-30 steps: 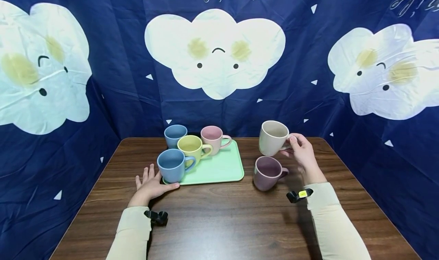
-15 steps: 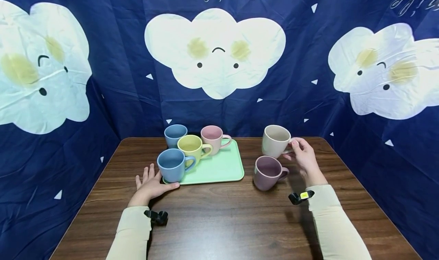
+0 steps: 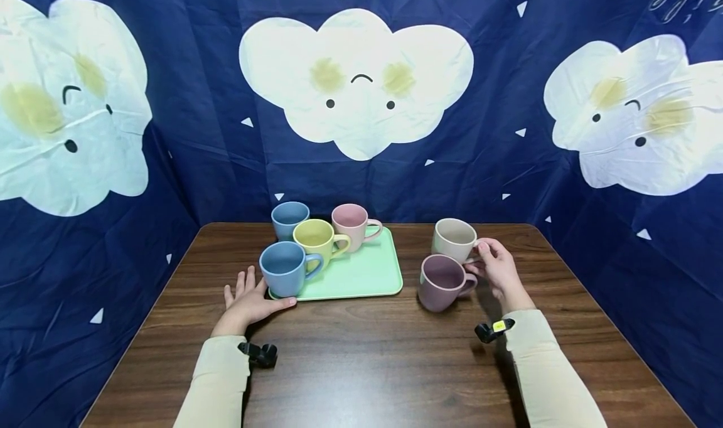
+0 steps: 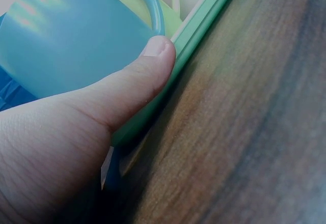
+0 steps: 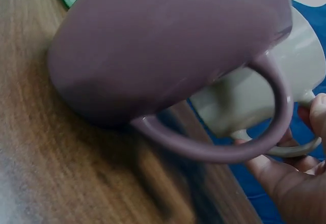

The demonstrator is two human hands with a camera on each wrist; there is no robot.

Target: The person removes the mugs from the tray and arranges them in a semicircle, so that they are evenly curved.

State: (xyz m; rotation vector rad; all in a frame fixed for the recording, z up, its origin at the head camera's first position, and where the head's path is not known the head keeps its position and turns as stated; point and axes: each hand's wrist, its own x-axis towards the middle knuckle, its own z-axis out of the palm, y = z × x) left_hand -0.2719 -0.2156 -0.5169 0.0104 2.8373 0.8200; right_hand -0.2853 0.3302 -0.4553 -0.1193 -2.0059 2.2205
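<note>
In the head view my right hand (image 3: 499,272) pinches the handle of a cream mug (image 3: 454,238), upright just behind a purple mug (image 3: 440,283). The right wrist view has the purple mug (image 5: 168,46) large in front, with the cream mug (image 5: 239,99) partly hidden behind it and my fingers at its handle. My left hand (image 3: 246,305) rests with fingers spread at the near left corner of a mint-green tray (image 3: 369,277). Its thumb (image 4: 147,68) lies along the tray's edge, beside the near blue mug (image 3: 284,270).
On the tray's left part stand a yellow mug (image 3: 314,243) and a pink mug (image 3: 350,227), near the blue one. Another blue mug (image 3: 289,219) is behind them at the back left. A dark blue cloth (image 3: 395,189) hangs beyond the brown wooden table (image 3: 361,359).
My right hand has lowered the cream mug toward the table behind the purple mug. The left hand stays at the tray corner. The head view has tilted slightly.
</note>
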